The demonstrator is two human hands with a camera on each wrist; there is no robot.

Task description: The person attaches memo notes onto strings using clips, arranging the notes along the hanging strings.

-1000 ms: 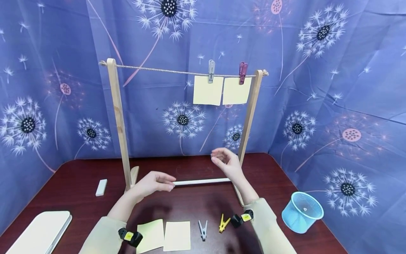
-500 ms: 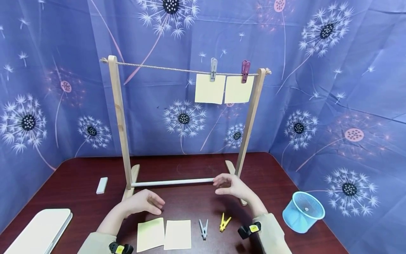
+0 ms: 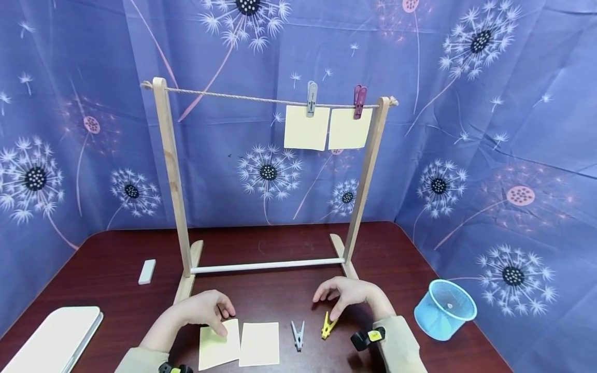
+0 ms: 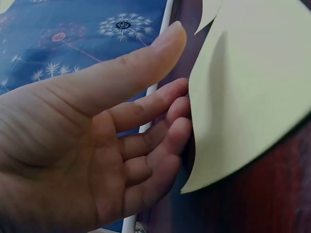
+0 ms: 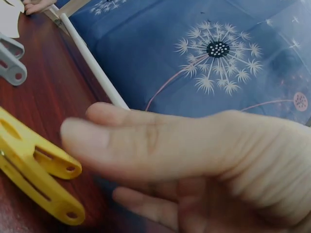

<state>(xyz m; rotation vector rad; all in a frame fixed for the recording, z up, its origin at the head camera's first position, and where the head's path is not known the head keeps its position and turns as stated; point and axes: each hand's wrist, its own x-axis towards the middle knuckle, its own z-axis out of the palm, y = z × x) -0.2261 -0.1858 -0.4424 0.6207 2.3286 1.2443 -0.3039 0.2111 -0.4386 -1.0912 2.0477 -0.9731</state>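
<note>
Has left hand (image 3: 204, 311) and right hand (image 3: 349, 294) loose, empty, before wooden rack (image 3: 172, 171). Works over dark-red surface (image 3: 275, 298), with dandelion curtain (image 3: 219, 181) behind rack and blue basket (image 3: 436, 317) right of it.

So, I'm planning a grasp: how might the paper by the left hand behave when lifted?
The paper would probably flop or bend, given its thin, curving edge. It's likely light too, looking like a single layer.
</note>
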